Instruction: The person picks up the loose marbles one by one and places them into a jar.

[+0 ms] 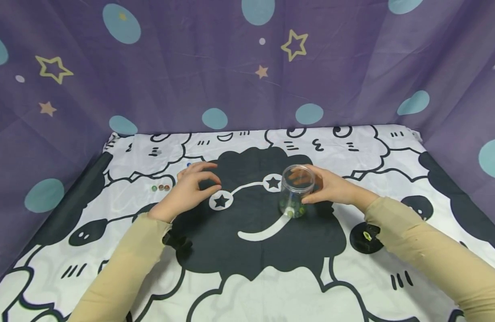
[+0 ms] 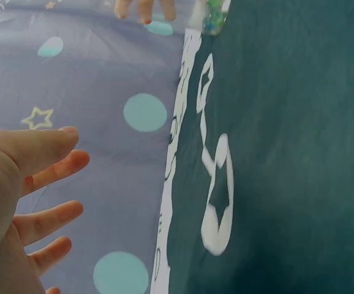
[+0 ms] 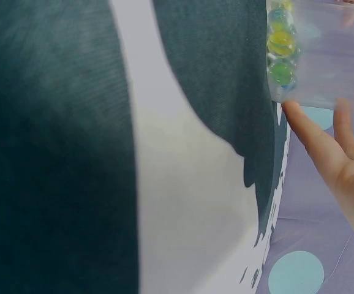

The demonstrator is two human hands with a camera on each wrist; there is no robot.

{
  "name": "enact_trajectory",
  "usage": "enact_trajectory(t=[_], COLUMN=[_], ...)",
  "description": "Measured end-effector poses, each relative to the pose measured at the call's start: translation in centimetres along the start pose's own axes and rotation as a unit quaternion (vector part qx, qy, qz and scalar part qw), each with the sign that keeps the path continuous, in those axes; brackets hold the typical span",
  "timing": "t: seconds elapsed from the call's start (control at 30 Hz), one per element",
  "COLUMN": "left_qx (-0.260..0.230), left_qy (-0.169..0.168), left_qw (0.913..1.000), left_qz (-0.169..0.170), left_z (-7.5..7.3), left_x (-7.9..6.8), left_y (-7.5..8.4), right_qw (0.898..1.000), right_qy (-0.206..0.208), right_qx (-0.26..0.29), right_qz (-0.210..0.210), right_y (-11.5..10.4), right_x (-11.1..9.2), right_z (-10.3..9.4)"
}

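Note:
My right hand (image 1: pixel 326 184) grips a clear jar (image 1: pixel 296 190) near its rim, thumb in front and fingers behind. The jar stands upright on the dark patch of the cloth. Green and yellow glass marbles (image 3: pixel 281 44) lie at its bottom. To the left, my left hand (image 1: pixel 191 187) hovers over the cloth, fingers apart and loosely bent, with nothing in them. Beyond its wrist are a green marble (image 1: pixel 154 188) and two reddish-brown ones (image 1: pixel 164 187). A small blue thing (image 1: pixel 189 165) shows just behind the left fingers, partly hidden.
A black-and-white cartoon cloth (image 1: pixel 255 290) covers the table. Purple curtains (image 1: pixel 215 67) with stars and dots rise at the back and sides. By the right sleeve, a small yellow-green thing (image 1: pixel 367 235) shows against a black oval.

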State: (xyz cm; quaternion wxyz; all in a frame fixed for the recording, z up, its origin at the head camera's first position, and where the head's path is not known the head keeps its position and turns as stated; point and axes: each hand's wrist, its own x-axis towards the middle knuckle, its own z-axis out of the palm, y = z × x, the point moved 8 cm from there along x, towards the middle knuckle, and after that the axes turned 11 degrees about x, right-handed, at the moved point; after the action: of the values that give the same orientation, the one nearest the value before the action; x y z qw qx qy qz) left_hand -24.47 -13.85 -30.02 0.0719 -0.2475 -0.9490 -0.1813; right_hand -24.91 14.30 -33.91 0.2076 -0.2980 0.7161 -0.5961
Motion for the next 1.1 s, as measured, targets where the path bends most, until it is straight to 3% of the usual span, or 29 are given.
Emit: enact_trajectory(t=[0.27, 0.53, 0.83, 1.1], left_qx=[0.017, 0.034, 0.048, 0.064], left_qy=[0.018, 0.014, 0.042, 0.012], left_qw=[0.9995, 0.9981, 0.9953, 0.9911], left_qz=[-0.021, -0.049, -0.073, -0.116], left_z=[-1.8, -3.3, -5.1, -5.5], left_x=[-0.8, -1.3, -2.4, -3.2], left_y=[-1.9, -3.4, -5.5, -8.4], right_qw=[1.000, 1.000, 1.000, 1.000], right_qy=[-0.002, -0.001, -0.002, 0.000], right_qx=[0.009, 0.001, 0.006, 0.011], right_qz=[-0.003, 0.001, 0.002, 0.003], right_y=[-0.2, -0.2, 0.0, -0.1], right_x=[0.0, 0.0, 0.0, 0.1], right_z=[0.2, 0.1, 0.1, 0.1])
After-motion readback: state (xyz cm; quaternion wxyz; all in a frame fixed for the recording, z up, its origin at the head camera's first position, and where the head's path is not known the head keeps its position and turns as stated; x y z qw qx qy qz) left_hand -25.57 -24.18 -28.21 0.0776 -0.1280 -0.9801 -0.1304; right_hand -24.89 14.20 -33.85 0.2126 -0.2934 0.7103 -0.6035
